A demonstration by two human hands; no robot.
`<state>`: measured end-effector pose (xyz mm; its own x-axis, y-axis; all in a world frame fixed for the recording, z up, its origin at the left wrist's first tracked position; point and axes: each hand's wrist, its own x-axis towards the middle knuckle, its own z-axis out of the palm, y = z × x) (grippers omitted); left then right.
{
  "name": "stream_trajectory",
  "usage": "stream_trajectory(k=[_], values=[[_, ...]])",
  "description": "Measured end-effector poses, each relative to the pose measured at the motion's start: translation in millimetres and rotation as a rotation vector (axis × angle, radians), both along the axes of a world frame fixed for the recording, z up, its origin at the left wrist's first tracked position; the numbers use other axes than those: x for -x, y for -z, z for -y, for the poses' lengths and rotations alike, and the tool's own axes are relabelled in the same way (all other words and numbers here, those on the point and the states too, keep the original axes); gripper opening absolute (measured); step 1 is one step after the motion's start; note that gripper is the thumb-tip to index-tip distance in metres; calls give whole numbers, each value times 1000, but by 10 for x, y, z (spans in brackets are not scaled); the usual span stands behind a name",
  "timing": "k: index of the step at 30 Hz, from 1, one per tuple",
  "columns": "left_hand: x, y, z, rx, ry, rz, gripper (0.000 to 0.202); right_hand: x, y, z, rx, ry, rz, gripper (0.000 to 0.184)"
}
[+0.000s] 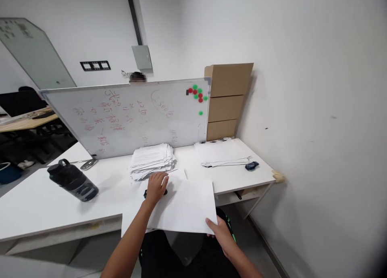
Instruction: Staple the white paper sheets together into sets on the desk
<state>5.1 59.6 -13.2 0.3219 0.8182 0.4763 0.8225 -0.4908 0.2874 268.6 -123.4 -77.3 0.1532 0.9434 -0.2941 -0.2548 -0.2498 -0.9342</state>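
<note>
A white sheet of paper (184,203) lies at the near edge of the white table (45,205), overhanging it toward me. My right hand (220,231) pinches the sheet's near right corner. My left hand (155,187) rests on the sheet's far left part, fingers curled over a small black object (165,192). Just beyond my left hand sits a messy stack of white papers (152,160).
A dark water bottle (72,180) lies on its side at the left. A whiteboard (127,116) with red writing and magnets stands across the table's back, a person's head behind it. Cardboard boxes (226,98) are stacked by the right wall. More papers (223,153) and a small dark object (251,165) lie at right.
</note>
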Motion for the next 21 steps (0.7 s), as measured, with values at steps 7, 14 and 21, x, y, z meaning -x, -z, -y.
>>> stream_trajectory(k=[7,14,21], values=[[480,234,386,143,-46,-162,44,-106,-192,-99,-62,74,74,37],[766,128,405,199,-287,-99,40,-225,-179,-139,-43,64,119,36],[1549,88,494,233,-729,84,54,-36,-388,-278,-18,-79,77,39]])
